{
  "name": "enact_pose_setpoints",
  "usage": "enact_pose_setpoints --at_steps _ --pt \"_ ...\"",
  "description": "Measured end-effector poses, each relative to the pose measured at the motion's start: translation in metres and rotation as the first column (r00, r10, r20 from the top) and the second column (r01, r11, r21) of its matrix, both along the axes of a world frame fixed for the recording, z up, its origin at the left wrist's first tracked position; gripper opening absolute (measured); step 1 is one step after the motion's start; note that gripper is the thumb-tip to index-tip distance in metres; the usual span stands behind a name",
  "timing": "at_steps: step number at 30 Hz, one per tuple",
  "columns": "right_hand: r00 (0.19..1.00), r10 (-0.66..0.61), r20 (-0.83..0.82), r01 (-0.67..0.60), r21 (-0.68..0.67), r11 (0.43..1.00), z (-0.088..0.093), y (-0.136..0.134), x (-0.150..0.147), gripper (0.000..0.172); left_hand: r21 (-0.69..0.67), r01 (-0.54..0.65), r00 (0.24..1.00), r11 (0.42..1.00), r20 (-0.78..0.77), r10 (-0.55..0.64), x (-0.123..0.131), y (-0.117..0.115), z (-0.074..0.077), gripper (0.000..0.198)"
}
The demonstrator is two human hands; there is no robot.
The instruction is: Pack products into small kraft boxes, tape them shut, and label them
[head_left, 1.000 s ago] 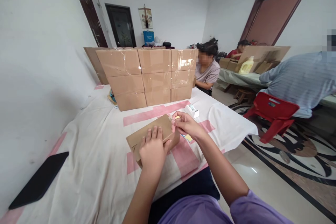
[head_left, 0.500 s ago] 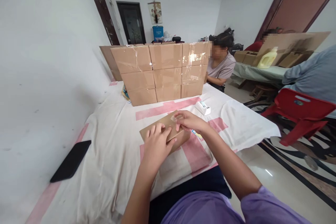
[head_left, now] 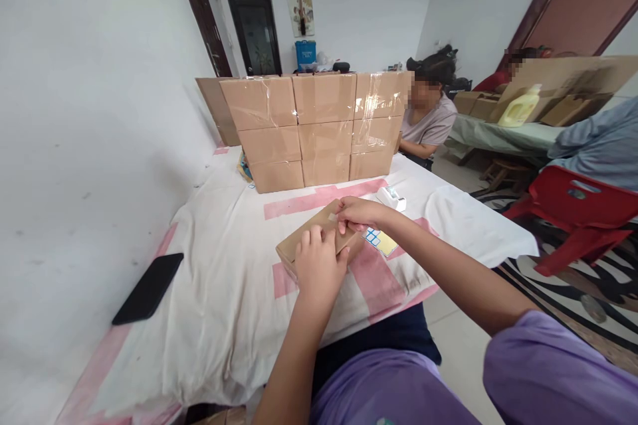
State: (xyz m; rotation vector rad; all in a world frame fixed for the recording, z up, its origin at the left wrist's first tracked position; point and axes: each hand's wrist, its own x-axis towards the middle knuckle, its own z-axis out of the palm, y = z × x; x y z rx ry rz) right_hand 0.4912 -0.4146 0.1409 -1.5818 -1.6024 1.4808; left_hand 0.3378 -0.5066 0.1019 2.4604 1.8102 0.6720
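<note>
A small closed cardboard box (head_left: 299, 239) lies on the cloth-covered table in front of me. My left hand (head_left: 321, 255) rests on its near side and top, fingers spread over the lid. At the lid's far right part my right hand (head_left: 355, 214) has its fingers pinched together, beside a short piece of clear tape (head_left: 332, 218). Whether those fingers still grip the tape is too small to tell. A white tape dispenser (head_left: 391, 198) stands just beyond my right hand. Partly behind my right wrist lies a yellow sheet with blue squares (head_left: 381, 240).
A wall of stacked, taped cardboard boxes (head_left: 326, 129) stands at the back of the table (head_left: 214, 226). A black phone-like slab (head_left: 148, 289) lies at the left edge. A person (head_left: 431, 113) sits behind the boxes; a red chair (head_left: 578, 206) is at the right.
The view has shifted slightly, so the table contents sit a little differently. My right hand has come down closer onto the lid, and more of the yellow sheet shows.
</note>
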Motion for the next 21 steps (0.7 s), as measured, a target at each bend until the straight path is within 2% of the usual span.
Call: enact_pose_setpoints --at_steps 6,12,17,21 --pt "0.997 0.02 0.076 -0.017 -0.05 0.999 0.002 0.012 -0.005 0.022 -0.09 -0.039 0.998 0.995 0.048 0.043 -0.001 0.009 0.002 0.034" --pt "0.986 0.031 0.162 -0.017 -0.086 0.996 0.003 0.017 -0.008 0.014 -0.126 0.062 0.994 0.99 0.099 -0.05 -0.008 0.025 0.01 0.049" --pt "0.976 0.09 0.198 -0.072 -0.095 0.993 -0.003 0.027 -0.008 0.015 -0.172 0.105 0.993 0.979 0.065 -0.095 -0.011 0.037 0.018 0.042" --pt "0.975 0.104 0.196 -0.103 -0.017 0.995 -0.007 0.033 -0.009 0.019 -0.177 0.097 0.995 0.98 0.038 -0.091 -0.01 0.037 0.017 0.038"
